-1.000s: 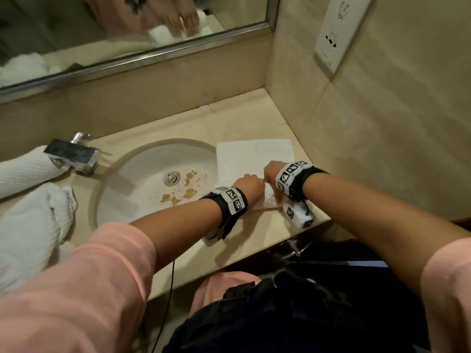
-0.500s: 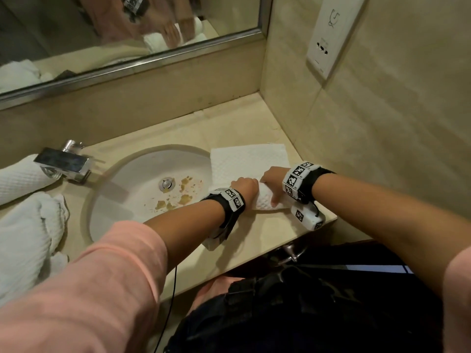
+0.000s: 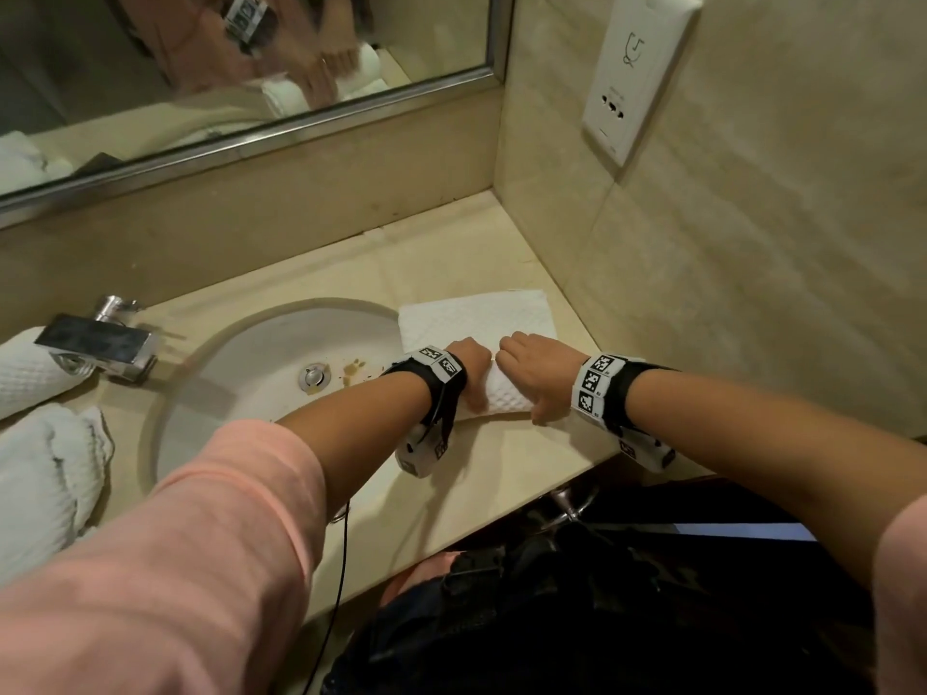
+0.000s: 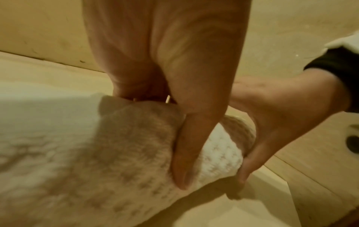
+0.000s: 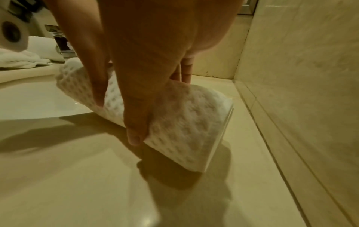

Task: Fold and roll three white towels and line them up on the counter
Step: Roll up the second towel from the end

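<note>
While the white towel is lying half-rolled beneath both wrists, the left hand and right hand are each curling fingers and thumb around its rolled near edge.

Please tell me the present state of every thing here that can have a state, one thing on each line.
towel on the right: partly rolled from the near end, far part flat on the counter
left hand: grips the roll
right hand: grips the roll
towel behind the faucet: rolled
towel at the left edge: loose, bunched
faucet: no water running
sink: stained near the drain
</note>
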Demonstrator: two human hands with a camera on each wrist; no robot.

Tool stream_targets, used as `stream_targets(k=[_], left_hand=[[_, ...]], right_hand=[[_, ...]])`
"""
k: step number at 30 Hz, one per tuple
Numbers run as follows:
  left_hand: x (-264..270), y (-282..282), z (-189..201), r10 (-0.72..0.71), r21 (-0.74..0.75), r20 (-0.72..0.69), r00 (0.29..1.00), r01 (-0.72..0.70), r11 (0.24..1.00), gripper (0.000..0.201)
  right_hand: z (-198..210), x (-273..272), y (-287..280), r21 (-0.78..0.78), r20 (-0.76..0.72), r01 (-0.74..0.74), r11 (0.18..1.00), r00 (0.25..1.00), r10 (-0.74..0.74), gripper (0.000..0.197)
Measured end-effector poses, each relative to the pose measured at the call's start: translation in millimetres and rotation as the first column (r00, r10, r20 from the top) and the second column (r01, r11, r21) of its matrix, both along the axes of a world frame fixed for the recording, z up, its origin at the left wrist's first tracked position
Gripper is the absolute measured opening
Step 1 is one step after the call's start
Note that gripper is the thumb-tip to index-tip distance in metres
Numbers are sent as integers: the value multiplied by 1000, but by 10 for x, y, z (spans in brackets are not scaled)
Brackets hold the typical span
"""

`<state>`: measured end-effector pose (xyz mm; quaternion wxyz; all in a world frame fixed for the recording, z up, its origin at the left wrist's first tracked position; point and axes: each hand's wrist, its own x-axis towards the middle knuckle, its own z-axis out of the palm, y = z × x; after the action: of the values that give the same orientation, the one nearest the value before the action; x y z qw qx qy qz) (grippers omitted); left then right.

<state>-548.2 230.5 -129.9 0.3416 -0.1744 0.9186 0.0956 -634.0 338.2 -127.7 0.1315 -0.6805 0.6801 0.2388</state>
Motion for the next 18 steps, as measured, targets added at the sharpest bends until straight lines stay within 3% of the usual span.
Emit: stream_targets(k=[10, 13, 15, 18], left_hand=[[-96, -209, 19, 123, 165, 26, 992, -126, 978, 53], [-62, -159, 85, 63, 64, -25, 998, -61, 996, 49], [-32, -62, 79, -5, -23, -75, 997, 3, 1000, 40], [-9, 48, -72, 5, -86, -172, 985, -20, 996, 46]], right_hand=[[-38, -155, -193, -27, 213, 299, 954, 934, -287, 38], [-2, -209, -275, 26, 231, 383, 924, 897, -378, 43], [39, -261, -436, 122, 190, 369, 921, 902, -387, 52], [81, -328, -667, 239, 145, 310, 920, 926, -349, 51]])
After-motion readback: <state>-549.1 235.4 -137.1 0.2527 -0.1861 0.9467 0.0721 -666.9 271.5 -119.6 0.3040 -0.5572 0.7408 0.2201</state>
